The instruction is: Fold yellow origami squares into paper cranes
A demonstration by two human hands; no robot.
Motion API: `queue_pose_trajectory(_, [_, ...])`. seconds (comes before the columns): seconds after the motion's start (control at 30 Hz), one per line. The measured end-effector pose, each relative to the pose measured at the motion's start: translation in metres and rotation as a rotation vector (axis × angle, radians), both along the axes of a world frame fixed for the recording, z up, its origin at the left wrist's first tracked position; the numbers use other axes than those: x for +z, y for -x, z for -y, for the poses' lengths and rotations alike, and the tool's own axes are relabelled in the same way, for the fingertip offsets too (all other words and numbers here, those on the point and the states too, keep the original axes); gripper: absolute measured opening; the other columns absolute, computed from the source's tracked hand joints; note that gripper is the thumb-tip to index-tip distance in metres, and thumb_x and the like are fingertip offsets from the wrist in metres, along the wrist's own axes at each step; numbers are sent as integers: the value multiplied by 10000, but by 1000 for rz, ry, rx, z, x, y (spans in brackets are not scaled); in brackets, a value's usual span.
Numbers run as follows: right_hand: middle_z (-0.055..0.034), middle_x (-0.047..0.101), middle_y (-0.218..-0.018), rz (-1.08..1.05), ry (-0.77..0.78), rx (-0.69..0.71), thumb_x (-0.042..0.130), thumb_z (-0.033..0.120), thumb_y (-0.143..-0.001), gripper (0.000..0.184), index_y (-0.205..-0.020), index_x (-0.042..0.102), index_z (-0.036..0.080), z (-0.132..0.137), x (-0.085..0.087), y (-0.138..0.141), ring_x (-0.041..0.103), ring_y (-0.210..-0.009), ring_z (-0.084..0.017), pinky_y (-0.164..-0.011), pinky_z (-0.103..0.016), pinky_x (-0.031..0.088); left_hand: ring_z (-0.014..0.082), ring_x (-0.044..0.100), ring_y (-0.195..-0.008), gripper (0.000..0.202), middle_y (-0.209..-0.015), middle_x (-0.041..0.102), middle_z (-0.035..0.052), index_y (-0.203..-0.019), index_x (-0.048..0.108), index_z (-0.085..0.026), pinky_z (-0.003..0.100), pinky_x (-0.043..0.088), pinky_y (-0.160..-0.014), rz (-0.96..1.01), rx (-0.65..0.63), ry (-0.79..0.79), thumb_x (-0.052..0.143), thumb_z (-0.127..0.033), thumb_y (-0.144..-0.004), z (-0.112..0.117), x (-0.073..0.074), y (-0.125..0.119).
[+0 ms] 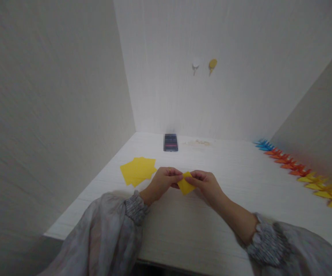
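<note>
Between my two hands is a small folded piece of yellow origami paper (185,187), held above the white tabletop with one corner pointing down toward me. My left hand (165,180), with a ring on one finger, pinches its left corner. On the opposite side, the thumb and fingers of my right hand (204,182) grip its upper right edge. A loose pile of flat yellow paper sheets (137,170) lies just left of my left hand. The fingertips behind the folded paper are partly hidden.
Along the right side runs a row of folded paper cranes, blue (264,145), orange-red (286,161) and yellow (324,188). A dark blurred object (170,142) rests at the back of the table (226,237). Two hooks, white (195,66) and yellow (212,64), are on the back wall.
</note>
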State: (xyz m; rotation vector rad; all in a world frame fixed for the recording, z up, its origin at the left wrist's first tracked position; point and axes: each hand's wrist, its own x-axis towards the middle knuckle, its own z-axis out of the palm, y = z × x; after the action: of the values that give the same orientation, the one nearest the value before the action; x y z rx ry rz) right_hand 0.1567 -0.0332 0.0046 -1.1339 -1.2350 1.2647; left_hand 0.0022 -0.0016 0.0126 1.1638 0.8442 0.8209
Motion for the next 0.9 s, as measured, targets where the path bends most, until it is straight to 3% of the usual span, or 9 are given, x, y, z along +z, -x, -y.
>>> queue_pose_trajectory(0.33, [-13,629,-630,25,-58,-35,703,306,-578,189,-671,641,153,-2,1,-2,554,-582,-130,-570,-261,427,110,603,-647,279,-739,638,32,-783,580,-107,252,497,-606,23,-60,-64,698,-263,-584,-1,-2,1])
queue_pose_trajectory(0.47, [14,615,-636,-64,-115,-56,706,271,-579,204,-740,623,178,-2,2,-1,560,-603,-116,-592,-250,439,96,591,-634,252,-726,623,24,-786,576,-106,227,494,-575,46,-38,-82,677,-259,-613,-1,-1,2])
queue_pose_trajectory(0.77, [45,583,-610,-117,-185,-82,691,238,-604,325,-891,540,211,-2,1,-1,552,-573,-104,-569,-245,443,93,572,-598,395,-694,562,-29,-878,544,-139,265,509,-563,138,32,-126,728,-235,-541,-3,-2,1])
queue_pose_trajectory(0.9, [12,617,-669,-101,-137,-71,699,257,-589,271,-821,575,192,-3,-2,-2,579,-629,-122,-602,-262,453,94,580,-612,340,-716,592,1,-843,570,-116,243,503,-565,94,33,-107,716,-235,-560,-2,-2,1])
